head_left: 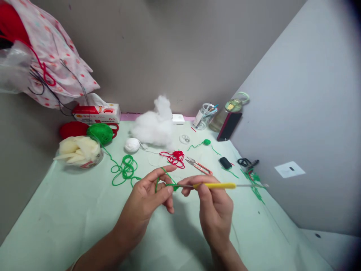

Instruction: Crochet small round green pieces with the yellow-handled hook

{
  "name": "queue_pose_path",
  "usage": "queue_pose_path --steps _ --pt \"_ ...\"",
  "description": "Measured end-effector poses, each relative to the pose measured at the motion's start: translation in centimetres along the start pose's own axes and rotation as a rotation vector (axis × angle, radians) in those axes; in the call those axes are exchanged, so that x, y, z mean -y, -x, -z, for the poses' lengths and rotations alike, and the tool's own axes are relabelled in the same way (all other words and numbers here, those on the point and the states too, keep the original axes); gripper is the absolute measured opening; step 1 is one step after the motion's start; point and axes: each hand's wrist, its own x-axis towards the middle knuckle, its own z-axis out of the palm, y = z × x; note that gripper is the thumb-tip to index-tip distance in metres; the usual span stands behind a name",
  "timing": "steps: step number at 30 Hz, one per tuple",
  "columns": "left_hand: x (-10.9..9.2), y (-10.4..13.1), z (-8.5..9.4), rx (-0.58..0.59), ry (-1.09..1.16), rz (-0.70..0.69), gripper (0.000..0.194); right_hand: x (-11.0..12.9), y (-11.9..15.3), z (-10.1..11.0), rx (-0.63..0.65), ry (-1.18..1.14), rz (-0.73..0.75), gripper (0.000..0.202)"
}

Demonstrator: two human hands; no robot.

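Note:
Between thumb and fingers, my left hand (148, 195) pinches a small piece of green crochet work (175, 187), with green yarn (168, 174) looped up over the index finger. My right hand (214, 205) grips a crochet hook (217, 185) by its yellow handle. The hook's metal shaft points left and its tip meets the green work; whether it sits inside a stitch is too small to tell. Loose coils of green yarn (126, 167) lie left of my hands. Beyond them are a tangle of red yarn (176, 158) and orange-handled thread snips (199, 166).
White stuffing (153, 126) is heaped at the back beside a white yarn ball (132, 145). To the left stand a bowl (91, 160), a green yarn ball (100, 133) and a tissue box (97, 113). A pen cup (203, 117), bottle (221, 118) and phone (229, 127) stand back right.

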Motion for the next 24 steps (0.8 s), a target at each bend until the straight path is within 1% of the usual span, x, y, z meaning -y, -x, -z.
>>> queue_pose_path --steps 4,5,7,8,9,10,12,14,15,16,18,20,22,24 --pt "0.5 0.2 -0.3 -0.069 -0.054 -0.049 0.038 -0.1 0.9 -0.4 0.090 0.318 0.365 0.028" --pt "0.6 0.3 -0.5 -0.081 -0.046 -0.049 0.042 -0.3 1.0 -0.4 0.108 0.406 0.441 0.029" --pt "0.7 0.4 -0.6 -0.069 0.011 -0.006 0.052 -0.5 1.2 -0.6 0.115 0.577 0.528 0.031" --pt "0.7 0.4 -0.6 -0.037 0.055 0.040 0.057 -0.6 1.2 -0.6 0.100 0.623 0.540 0.031" --pt "0.6 0.3 -0.6 0.002 0.103 0.095 0.060 -0.5 1.1 -0.5 0.081 0.619 0.523 0.031" --pt "0.4 0.2 -0.5 0.035 0.149 0.147 0.061 -0.5 1.0 -0.5 0.057 0.559 0.471 0.030" --pt "0.1 0.0 -0.2 0.067 0.219 0.201 0.058 -0.3 0.5 -0.4 -0.011 0.308 0.294 0.027" --pt "-0.1 -0.1 0.1 0.062 0.243 0.189 0.055 -0.2 0.0 -0.4 -0.063 0.030 0.094 0.026" --pt "-0.1 -0.2 0.1 0.067 0.242 0.173 0.055 -0.2 -0.2 -0.5 -0.066 -0.063 0.030 0.025" --pt "0.1 -0.2 0.1 0.080 0.231 0.158 0.055 -0.2 -0.3 -0.6 -0.056 -0.106 -0.002 0.024" --pt "0.5 -0.2 0.0 0.094 0.189 0.122 0.055 -0.3 -0.2 -0.8 -0.016 -0.056 0.026 0.022" --pt "0.9 -0.1 -0.3 0.063 0.153 0.074 0.054 -0.3 0.2 -0.9 0.011 0.104 0.141 0.024" --pt "1.1 -0.1 -0.4 0.022 0.153 0.049 0.055 -0.3 0.6 -0.9 0.041 0.300 0.285 0.031" --pt "1.0 -0.1 -0.4 0.023 0.198 0.106 0.053 -0.3 0.7 -0.6 0.084 0.455 0.384 0.036"
